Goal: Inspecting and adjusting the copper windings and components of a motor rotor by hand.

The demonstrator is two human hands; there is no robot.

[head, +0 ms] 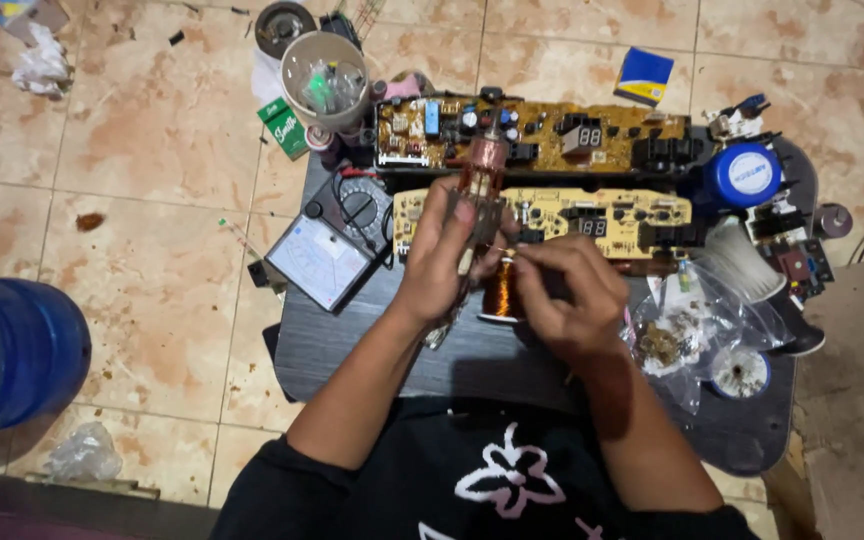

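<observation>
Left hand [442, 255] closed round a coil [482, 180], held upright above the dark counter [372, 350]; right hand [567, 290] pinching thin wire at its base, fingers nearly shut. Copper spool [500, 292] between both hands, two boards [542, 135] behind, meter [337, 245] left, bag [692, 330] right

One view only: your head cam, looking almost straight down over your chest onto the dark counter [372, 350], close range (forearms fill the lower frame). It faces forward across tiled floor [152, 250]. No second view, so nothing overlaps.
</observation>
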